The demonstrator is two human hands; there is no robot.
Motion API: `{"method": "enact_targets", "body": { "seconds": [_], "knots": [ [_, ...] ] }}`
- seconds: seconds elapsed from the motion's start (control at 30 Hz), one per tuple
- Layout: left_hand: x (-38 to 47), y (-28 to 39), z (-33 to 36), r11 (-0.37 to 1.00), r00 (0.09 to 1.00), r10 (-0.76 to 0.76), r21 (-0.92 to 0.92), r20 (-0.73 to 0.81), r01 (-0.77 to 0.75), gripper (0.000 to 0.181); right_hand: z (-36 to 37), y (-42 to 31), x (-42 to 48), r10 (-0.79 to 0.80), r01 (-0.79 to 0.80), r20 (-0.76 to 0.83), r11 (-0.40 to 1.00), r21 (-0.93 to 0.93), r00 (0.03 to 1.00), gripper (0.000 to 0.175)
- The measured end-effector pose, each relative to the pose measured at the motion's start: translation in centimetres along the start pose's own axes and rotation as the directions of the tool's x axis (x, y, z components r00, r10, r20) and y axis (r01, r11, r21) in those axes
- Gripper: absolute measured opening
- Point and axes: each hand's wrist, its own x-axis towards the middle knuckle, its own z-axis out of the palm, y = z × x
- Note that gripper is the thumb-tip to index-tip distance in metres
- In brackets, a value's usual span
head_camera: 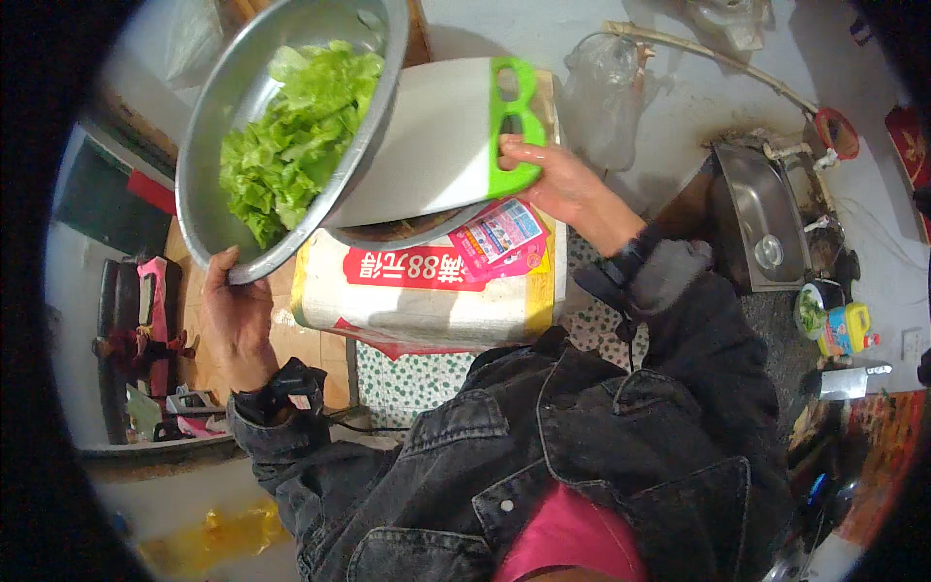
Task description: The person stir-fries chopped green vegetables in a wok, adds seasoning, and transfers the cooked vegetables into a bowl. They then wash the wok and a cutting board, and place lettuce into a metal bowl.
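Note:
My left hand (238,313) grips the near rim of a metal basin (190,160), which is tilted and lifted at the upper left. Green lettuce leaves (305,138) lie inside it. In my right hand (564,178) is a white cutting board (436,142) by its bright green handle (502,124), a finger through one of the handle's openings. The board's far end meets or passes behind the basin's rim; I cannot tell which. Below the board shows part of another round metal vessel (436,231), its contents mostly hidden, above a white printed carton (407,313).
Pink printed packets (502,240) lie on the carton. To the right are a stainless steel sink (760,211), a bowl of greens (809,311), a yellow jug (847,329) and a cleaver (847,382). A clear plastic bag (604,102) hangs on the wall.

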Motion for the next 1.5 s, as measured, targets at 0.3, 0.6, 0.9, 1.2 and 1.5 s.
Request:
{"method": "enact_targets", "body": {
  "seconds": [0.3,0.6,0.9,1.2,1.5],
  "knots": [
    [5.5,-3.0,1.1,0.959,0.957,-0.259,0.154,0.131,0.238,0.019,-1.7,-0.8,4.5,0.05,-0.177,-0.291,0.886,-0.43,0.955,0.04],
    [11.0,-3.7,4.9,0.91,0.917,-0.397,0.142,0.037,0.389,0.025,-2.0,-0.2,2.8,0.052,-0.144,-0.263,0.927,-0.345,0.964,0.053],
    [7.6,-4.9,3.2,0.899,0.9,-0.108,0.428,0.423,-0.094,0.042,-3.0,1.9,-6.5,-0.12,0.063,-0.323,0.982,-0.18,0.939,0.038],
    [-7.2,-16.1,3.0,0.628,0.589,-0.567,0.765,0.576,-0.143,0.04,-3.5,9.3,-32.7,-0.766,-0.331,-0.546,0.446,-0.832,0.339,0.02],
    [-16.6,-31.0,8.6,0.612,0.144,-0.776,0.788,0.614,-0.066,0.013,-3.2,18.2,-52.2,-0.797,-0.944,-0.602,0.167,-0.286,0.042,0.053]
  ]
}}
